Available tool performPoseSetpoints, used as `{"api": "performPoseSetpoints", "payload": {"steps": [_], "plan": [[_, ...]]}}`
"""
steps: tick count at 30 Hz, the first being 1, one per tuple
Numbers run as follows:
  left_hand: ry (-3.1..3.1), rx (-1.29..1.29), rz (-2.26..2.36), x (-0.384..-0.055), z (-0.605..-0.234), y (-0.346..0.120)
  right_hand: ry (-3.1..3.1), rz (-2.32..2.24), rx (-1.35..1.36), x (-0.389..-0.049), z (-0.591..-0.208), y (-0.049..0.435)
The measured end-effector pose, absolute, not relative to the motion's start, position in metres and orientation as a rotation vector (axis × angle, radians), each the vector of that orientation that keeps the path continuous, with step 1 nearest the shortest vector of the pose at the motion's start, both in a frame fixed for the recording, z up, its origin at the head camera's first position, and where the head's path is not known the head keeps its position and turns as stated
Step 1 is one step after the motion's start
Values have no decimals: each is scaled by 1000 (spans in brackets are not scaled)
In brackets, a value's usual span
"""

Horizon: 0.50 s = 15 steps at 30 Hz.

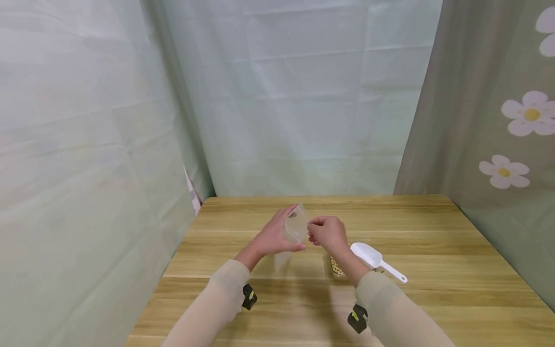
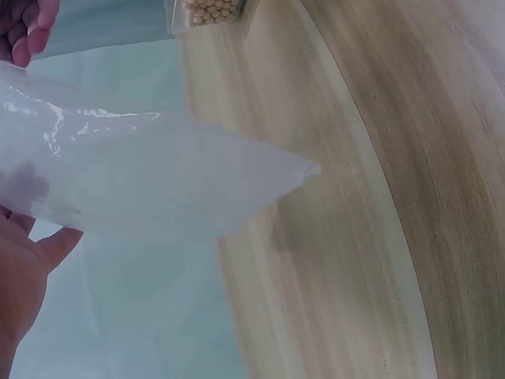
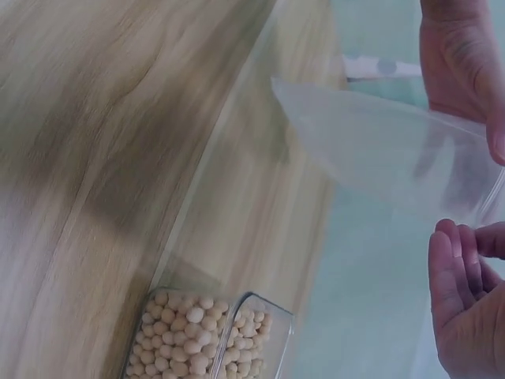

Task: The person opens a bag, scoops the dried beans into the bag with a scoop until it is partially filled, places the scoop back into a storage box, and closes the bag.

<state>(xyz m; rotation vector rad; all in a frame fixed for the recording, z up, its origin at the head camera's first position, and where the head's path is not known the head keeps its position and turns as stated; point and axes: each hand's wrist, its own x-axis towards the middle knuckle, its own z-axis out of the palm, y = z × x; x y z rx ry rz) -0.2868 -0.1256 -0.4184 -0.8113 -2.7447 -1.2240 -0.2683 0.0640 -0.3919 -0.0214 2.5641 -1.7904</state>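
A frosted clear plastic bag (image 1: pixel 296 225) is held up above the table with its mouth spread apart. My left hand (image 1: pixel 274 236) grips it from the left, thumb below and fingers behind the film. At the right edge of the mouth, my right hand (image 1: pixel 330 235) pinches the rim between thumb and fingertips. The bag's lower end (image 2: pixel 260 170) tapers down to a corner in the left wrist view, and no contents show in it. Below the right forearm stands a clear box (image 3: pixel 276 306) of round, pale yellow beans (image 3: pixel 177 339), partly hidden in the head view.
A white scoop (image 1: pixel 367 254) lies by the box, its handle pointing to the near right. The wooden table (image 1: pixel 433 241) has pale curtains (image 1: pixel 303 96) behind and at both sides. Black wrist cameras (image 1: pixel 357 318) sit on both sleeves.
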Motion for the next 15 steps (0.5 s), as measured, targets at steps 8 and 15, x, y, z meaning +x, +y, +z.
{"api": "performPoseSetpoints", "payload": {"steps": [8,15], "plan": [[-2668,-725,-1274,-286,-420,-127,2637,-1733,-19,-265,-392,69],[-2666,-743,-1291,-285,-419,-125,2691,-1700,-60,-268,-393,71]]}}
